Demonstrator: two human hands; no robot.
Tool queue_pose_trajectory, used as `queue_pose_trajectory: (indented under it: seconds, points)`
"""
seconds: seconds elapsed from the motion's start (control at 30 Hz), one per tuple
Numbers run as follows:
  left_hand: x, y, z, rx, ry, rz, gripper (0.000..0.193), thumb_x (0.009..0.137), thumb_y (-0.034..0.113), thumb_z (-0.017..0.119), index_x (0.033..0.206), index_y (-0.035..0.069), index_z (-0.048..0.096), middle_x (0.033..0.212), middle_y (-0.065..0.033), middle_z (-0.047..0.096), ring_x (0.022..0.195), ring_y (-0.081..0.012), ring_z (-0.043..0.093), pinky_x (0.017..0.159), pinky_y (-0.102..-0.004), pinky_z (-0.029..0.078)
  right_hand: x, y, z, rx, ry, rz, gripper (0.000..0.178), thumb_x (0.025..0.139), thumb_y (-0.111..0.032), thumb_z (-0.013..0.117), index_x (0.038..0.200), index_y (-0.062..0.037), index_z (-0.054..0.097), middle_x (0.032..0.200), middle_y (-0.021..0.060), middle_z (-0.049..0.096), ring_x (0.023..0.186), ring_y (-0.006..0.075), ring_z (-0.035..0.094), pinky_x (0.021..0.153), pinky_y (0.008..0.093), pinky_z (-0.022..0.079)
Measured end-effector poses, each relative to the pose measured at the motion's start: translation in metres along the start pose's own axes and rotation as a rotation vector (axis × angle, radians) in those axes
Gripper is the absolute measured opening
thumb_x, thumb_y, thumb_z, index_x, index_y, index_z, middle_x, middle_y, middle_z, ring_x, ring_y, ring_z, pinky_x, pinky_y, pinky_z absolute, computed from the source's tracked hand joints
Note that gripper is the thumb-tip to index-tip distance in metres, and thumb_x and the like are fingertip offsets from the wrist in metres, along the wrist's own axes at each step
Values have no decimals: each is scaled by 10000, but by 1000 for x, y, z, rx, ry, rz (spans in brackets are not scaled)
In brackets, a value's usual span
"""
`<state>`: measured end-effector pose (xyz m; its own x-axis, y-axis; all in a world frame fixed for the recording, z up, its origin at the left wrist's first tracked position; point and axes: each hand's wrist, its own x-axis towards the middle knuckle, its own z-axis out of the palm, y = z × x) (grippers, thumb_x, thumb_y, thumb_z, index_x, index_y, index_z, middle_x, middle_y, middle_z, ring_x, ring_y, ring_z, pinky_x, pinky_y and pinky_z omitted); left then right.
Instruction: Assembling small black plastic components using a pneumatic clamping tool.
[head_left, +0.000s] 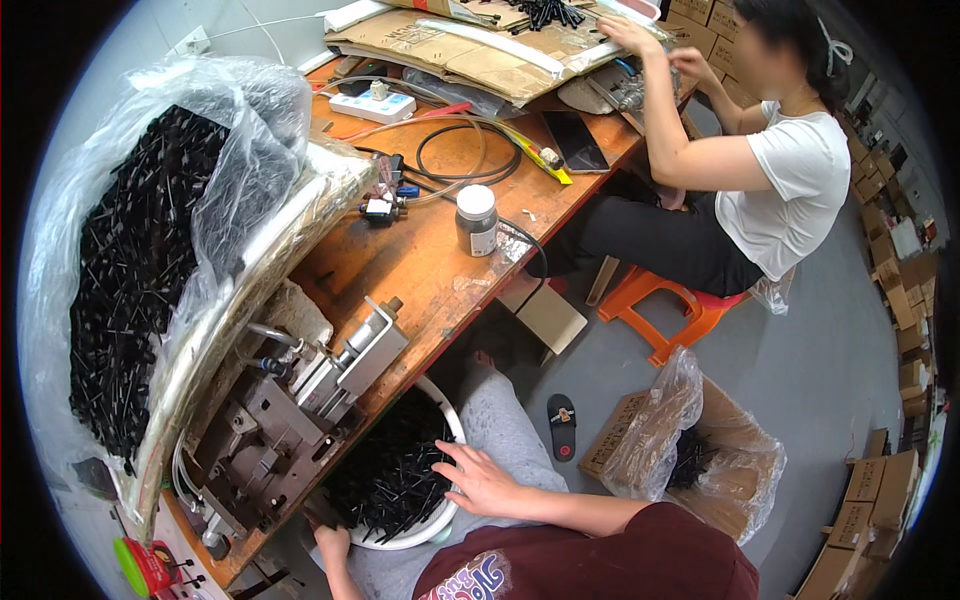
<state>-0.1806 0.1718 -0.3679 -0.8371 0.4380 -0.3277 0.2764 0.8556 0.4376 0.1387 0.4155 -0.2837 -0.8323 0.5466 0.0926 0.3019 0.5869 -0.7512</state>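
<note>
A white round basin (455,425) full of thin black plastic pieces (395,480) rests on my lap, partly under the table edge. My right hand (482,482) reaches over its right side with fingers apart, the tips at the black pieces; nothing shows in its grasp. Low at the basin's left end is my left hand (332,543), beside the table edge. Its fingers are mostly hidden, so their grip is unclear. Just beyond the basin, a metal fixture (270,440) with a cylinder and hoses is mounted on the wooden table (350,265).
A large clear plastic bag (250,130) of black pieces lies at left. On the table stand a lidded jar (477,222), cables and a power strip (372,106). A co-worker (780,190) sits at far right on an orange stool (650,305). A plastic-lined carton (690,450) stands on the floor.
</note>
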Motion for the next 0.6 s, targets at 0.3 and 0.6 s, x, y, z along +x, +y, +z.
queue_pose_trajectory:
  seconds: [0.3, 0.6]
  points:
    - [73, -54, -6, 439, 95, 474, 386, 944, 290, 474, 1088, -9, 671, 1169, -235, 648, 1157, -414, 569, 1031, -469, 423, -7, 4, -4, -19, -194, 0, 437, 808, -170, 698, 1208, -33, 587, 1256, 130, 573, 1193, 279, 523, 993, 406, 401]
    - [56, -32, -10, 199, 40, 395, 361, 911, 314, 550, 1091, 30, 681, 1120, -244, 662, 1135, -412, 589, 1000, -471, 442, 4, 10, 3, 38, -97, 152, 347, 852, -207, 686, 1160, -64, 612, 1350, 115, 519, 1268, 294, 477, 1023, 430, 388]
